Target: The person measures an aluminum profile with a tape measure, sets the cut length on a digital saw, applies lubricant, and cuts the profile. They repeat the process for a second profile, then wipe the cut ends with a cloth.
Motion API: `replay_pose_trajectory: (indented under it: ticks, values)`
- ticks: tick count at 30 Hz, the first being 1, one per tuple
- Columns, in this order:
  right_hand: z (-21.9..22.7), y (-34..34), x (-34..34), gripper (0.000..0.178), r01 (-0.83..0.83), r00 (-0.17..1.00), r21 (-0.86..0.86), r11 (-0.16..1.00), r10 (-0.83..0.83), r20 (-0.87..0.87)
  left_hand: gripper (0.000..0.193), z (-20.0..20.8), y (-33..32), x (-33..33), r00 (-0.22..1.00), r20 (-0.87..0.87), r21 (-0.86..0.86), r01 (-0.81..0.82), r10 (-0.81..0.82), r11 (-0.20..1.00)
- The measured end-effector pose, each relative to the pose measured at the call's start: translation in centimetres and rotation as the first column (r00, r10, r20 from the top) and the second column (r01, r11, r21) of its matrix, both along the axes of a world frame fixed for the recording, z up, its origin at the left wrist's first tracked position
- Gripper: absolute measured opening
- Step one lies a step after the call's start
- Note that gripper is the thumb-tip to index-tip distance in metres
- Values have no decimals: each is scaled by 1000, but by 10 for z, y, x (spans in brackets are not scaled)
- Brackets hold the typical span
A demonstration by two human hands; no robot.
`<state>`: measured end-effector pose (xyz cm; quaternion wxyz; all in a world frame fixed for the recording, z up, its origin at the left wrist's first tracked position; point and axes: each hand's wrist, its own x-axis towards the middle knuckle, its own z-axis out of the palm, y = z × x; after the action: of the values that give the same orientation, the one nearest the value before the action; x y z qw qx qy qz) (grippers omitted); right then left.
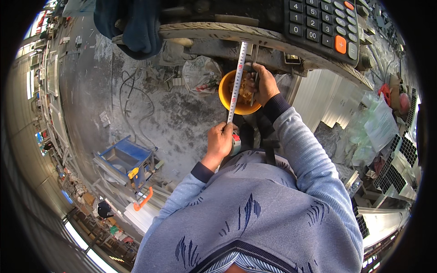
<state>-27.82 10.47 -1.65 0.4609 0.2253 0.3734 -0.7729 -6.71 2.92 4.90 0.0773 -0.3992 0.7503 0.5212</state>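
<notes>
The measuring looks partway done: the tape measure's blade [237, 82] is drawn out toward the bench's [214, 31] near edge, while taking a reading probably remains. The left hand [220, 142] closes around the tape measure [236, 143], below that edge; the right hand [265, 86] appears to pinch a thin metal strip [256, 54] above the yellow bucket [224, 94]. Whether the blade's far end touches the bench is unclear; the right fingers partly hide the strip, and the bench's far side is cut off.
</notes>
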Motion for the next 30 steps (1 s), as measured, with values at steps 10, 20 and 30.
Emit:
replay_pose_trajectory:
  ticks: [10, 20, 30]
  values:
    - [-3, 6, 4, 24, 24, 1000, -80, 997, -25, -8, 25, 1, -3, -1, 999, -45, -90, 6, -10, 996]
    - [2, 5, 5, 32, 6, 1000, -60, 998, -7, -12, 23, -1, -5, -1, 998, -51, -135, 30, -37, 990]
    - [3, 3, 4, 31, -2, 1000, -57, 998, 3, 8, 23, 0, -5, -1, 993, -86, -184, 66, -83, 981]
